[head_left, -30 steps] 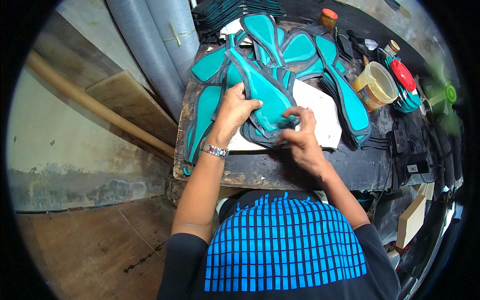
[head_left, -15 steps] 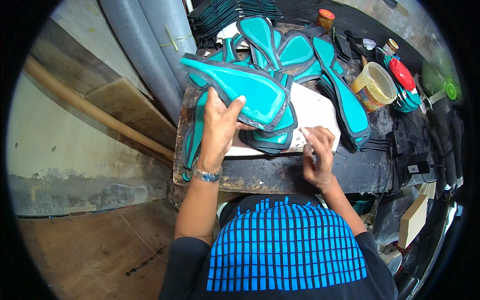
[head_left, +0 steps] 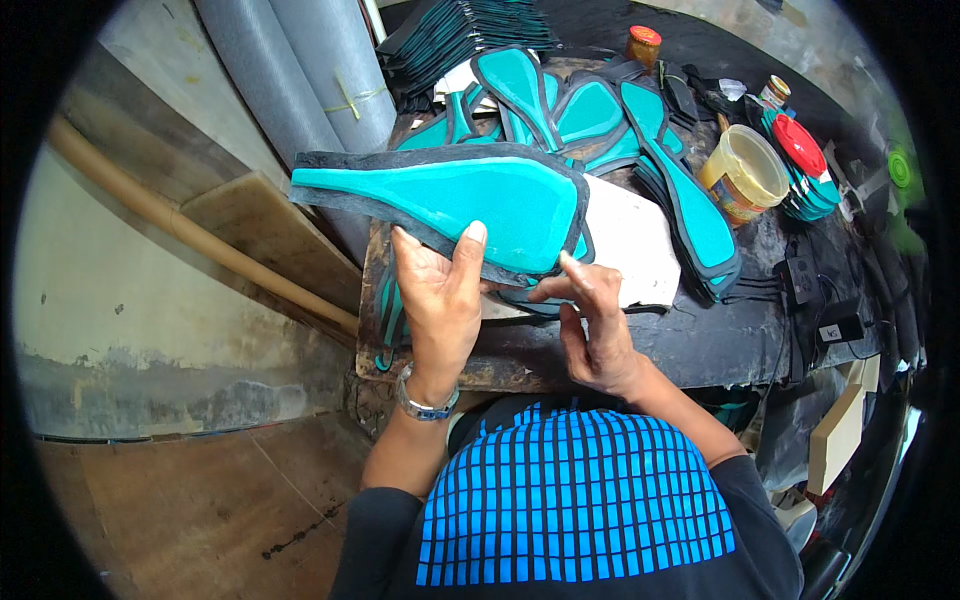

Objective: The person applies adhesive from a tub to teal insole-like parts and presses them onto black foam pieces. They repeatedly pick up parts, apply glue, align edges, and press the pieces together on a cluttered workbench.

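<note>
Teal piece [head_left: 450,195] with a black border sits lifted off the table [head_left: 700,340], held up by the left hand [head_left: 440,295], whose fingers spread behind its lower edge with the thumb curled over the front. The right hand [head_left: 590,320] is just beside it, forefinger and thumb narrowed to a pinch at the piece's rounded corner. Beyond the hands many similar pieces [head_left: 600,120] lie fanned over a white sheet [head_left: 640,250], and right of them stands a yellow tub [head_left: 745,175]. Judging by that pile, one piece is in hand and many are left. Both forearms rise from below, wrists bent upward.
</note>
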Available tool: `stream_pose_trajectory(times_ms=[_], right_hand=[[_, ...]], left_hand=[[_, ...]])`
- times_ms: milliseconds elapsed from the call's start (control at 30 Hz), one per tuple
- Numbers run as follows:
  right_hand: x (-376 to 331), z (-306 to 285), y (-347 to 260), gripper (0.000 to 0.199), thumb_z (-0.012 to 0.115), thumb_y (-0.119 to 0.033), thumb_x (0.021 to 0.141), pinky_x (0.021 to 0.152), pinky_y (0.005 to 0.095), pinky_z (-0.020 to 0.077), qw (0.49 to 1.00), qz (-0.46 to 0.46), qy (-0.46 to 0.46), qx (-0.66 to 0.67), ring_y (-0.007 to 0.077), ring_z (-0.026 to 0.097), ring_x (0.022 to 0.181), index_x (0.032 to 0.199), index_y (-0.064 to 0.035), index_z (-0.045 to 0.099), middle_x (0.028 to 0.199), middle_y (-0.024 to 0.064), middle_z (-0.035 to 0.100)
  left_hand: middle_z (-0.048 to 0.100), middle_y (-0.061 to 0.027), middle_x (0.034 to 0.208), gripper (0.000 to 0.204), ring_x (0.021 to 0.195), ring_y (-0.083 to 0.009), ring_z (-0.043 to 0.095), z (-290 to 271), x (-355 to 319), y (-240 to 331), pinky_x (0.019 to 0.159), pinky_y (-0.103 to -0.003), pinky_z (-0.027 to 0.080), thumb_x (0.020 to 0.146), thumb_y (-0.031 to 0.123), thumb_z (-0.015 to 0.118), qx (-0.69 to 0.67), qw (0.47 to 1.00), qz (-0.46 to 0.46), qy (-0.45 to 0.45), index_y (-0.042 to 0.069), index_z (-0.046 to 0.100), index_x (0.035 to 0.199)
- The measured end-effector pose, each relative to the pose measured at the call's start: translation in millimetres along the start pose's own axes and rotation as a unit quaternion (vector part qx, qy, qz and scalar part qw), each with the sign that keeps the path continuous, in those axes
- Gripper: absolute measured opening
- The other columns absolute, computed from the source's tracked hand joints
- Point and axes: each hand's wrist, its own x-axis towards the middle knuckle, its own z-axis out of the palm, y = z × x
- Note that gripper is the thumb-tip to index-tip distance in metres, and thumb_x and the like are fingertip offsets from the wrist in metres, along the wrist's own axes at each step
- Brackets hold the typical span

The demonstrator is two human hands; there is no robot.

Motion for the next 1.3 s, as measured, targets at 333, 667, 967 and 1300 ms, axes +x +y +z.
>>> stream_pose_trajectory(times_ms=[333,667,967,1300], right_hand=[[-45,-37,33,0.059,0.047,0.014,0.083,0.091,0.0342,0.0462,0.978,0.141,0.150,0.020,0.0197,0.056,0.100,0.139,-0.0017,0.038,0.113,0.0118,0.051],[-66,-40,47,0.045,0.055,0.005,0.084,0.098,0.0401,0.0429,0.965,0.218,0.081,-0.119,0.0313,0.053,0.111,0.128,-0.0015,0.059,0.120,0.0180,0.053],[-28,-38,54,0.065,0.064,-0.017,0.084,0.113,0.0531,0.0233,0.953,0.207,-0.112,-0.192,0.0418,0.030,0.139,0.147,-0.0149,0.045,0.152,0.0228,0.029],[-26,-27,42,0.070,0.062,-0.019,0.090,0.113,0.0474,0.0254,0.943,0.270,-0.127,-0.147,0.0377,0.039,0.133,0.153,-0.0073,0.033,0.143,0.0234,0.042]], left_hand=[[0.056,-0.0100,0.122,0.063,0.106,-0.0178,0.056,-70,48,58,0.098,-0.036,0.046,0.082,-0.011,0.051,-0.004,0.986,0.124,0.109,0.002,0.038,0.143],[0.059,-0.0120,0.116,0.081,0.097,-0.0212,0.059,-126,109,9,0.092,-0.033,0.048,0.081,-0.003,0.055,0.269,0.951,-0.139,-0.055,-0.002,0.017,0.153],[0.054,-0.0183,0.132,0.063,0.130,-0.0350,0.042,-83,83,-50,0.101,-0.058,0.035,0.087,0.018,0.063,0.733,0.671,0.090,-0.062,0.010,0.042,0.146],[0.045,-0.0287,0.146,0.091,0.138,-0.0370,0.042,-16,49,-70,0.113,-0.042,0.036,0.078,0.031,0.082,0.500,0.822,-0.068,-0.265,-0.006,0.036,0.147]])
